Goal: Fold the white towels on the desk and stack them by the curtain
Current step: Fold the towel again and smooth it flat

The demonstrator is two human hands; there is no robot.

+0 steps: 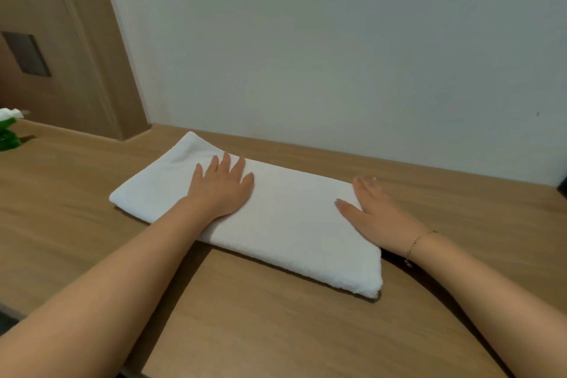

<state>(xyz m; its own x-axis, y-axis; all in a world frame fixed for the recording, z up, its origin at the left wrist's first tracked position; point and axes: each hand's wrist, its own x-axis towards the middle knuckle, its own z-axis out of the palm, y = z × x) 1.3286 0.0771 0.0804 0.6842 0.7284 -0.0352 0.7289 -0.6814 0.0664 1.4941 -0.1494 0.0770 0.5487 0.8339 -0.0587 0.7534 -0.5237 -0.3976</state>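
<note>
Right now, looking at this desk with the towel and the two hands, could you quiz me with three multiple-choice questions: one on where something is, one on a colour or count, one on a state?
1. Where does the left hand lie?
A. flat on the towel
B. on the wall
C. on the bare desk

2. What colour is the towel?
A. blue
B. white
C. green

3. How is the towel lying?
A. hanging off the desk
B. crumpled in a heap
C. folded into a long flat strip

Answers:
1 A: its straight fingers and palm press on the towel's left half.
2 B: the cloth is plain white against the brown wood.
3 C: it lies flat with neat edges, the right hand at its right end.
</note>
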